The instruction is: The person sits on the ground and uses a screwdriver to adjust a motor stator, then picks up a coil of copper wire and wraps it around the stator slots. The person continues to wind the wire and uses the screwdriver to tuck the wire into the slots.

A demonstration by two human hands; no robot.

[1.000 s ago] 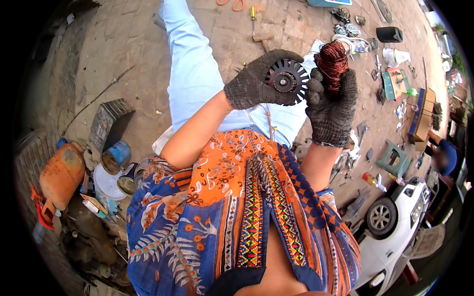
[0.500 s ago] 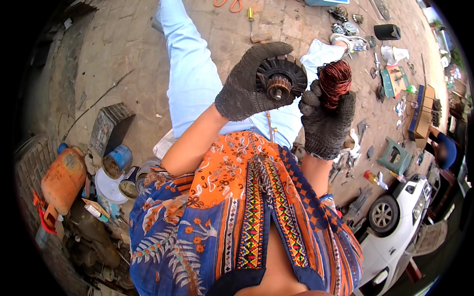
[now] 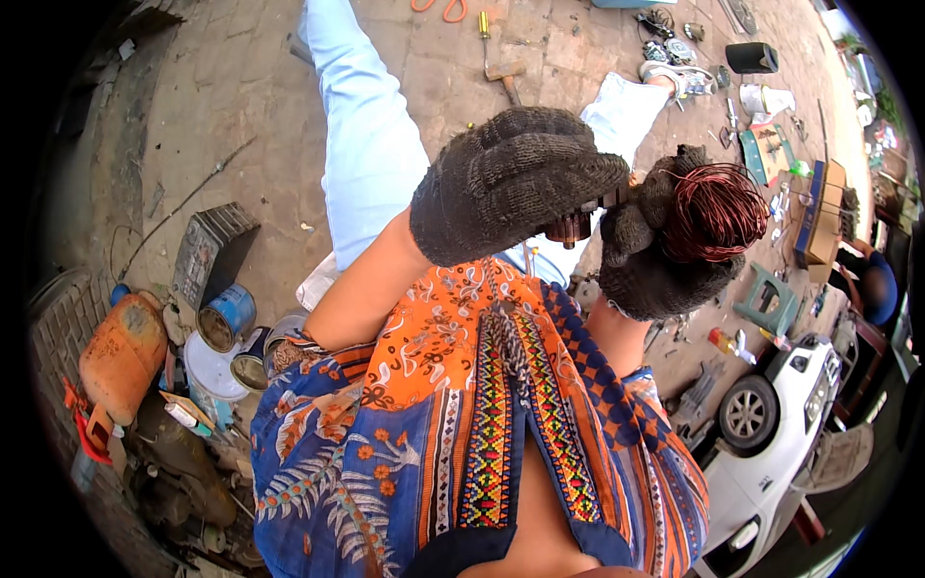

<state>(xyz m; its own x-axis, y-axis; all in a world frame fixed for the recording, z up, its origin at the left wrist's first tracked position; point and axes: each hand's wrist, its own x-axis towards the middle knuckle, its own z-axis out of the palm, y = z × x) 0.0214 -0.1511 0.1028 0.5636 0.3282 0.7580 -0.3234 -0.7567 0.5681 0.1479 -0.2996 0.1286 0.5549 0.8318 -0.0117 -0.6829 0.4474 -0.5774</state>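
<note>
My left hand, in a dark knitted glove, is closed over a round metal motor part; only its brown end shows under the fingers. My right hand, also gloved, grips a bundle of reddish copper wire that belongs to the same part. Both hands are raised close to the camera, almost touching, above my orange patterned shirt and light blue trousers.
Stone paving lies below. At the left stand an orange gas cylinder, several open tins and a grey metal block. A hammer, screwdriver and tools lie ahead. A green stool, a white car and a seated person are on the right.
Both hands have risen toward the camera. My left hand has turned over the toothed metal disc, which showed its face before and is now mostly covered by the glove.
</note>
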